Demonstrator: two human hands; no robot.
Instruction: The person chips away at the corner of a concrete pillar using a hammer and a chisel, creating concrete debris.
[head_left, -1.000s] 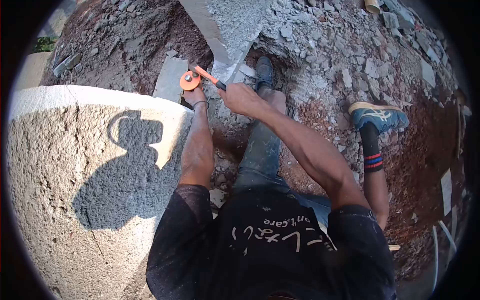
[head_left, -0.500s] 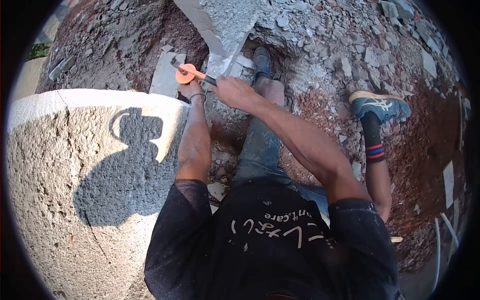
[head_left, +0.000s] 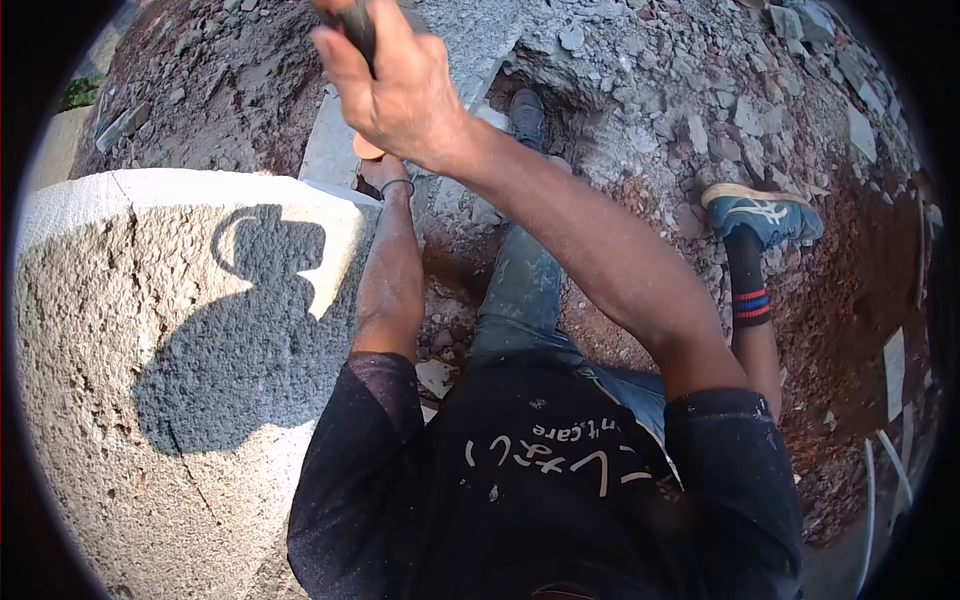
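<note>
My right hand (head_left: 405, 95) is raised high near the camera, its fingers wrapped round the black grip of a hammer (head_left: 358, 40). The hammer's head lies beyond the top edge of the view. Lower and farther off, my left hand (head_left: 385, 172), with a dark band at the wrist, is closed below the round orange guard of a chisel (head_left: 366, 148). My right hand partly covers that guard, and the chisel's tip is hidden. Both the chisel and my left hand are beside the end of a large pale, rough block (head_left: 250, 190).
A flat grey slab (head_left: 325, 145) leans behind my left hand. An upright concrete piece (head_left: 470, 50) stands ahead. Broken stones (head_left: 640, 120) and reddish soil (head_left: 830, 400) surround my feet. One blue shoe (head_left: 765, 215) rests on the rubble at right. Pale strips (head_left: 870, 510) lie at lower right.
My right hand has swung the hammer up and toward the camera, away from the orange guard. My left hand stays in nearly the same place with the chisel.
</note>
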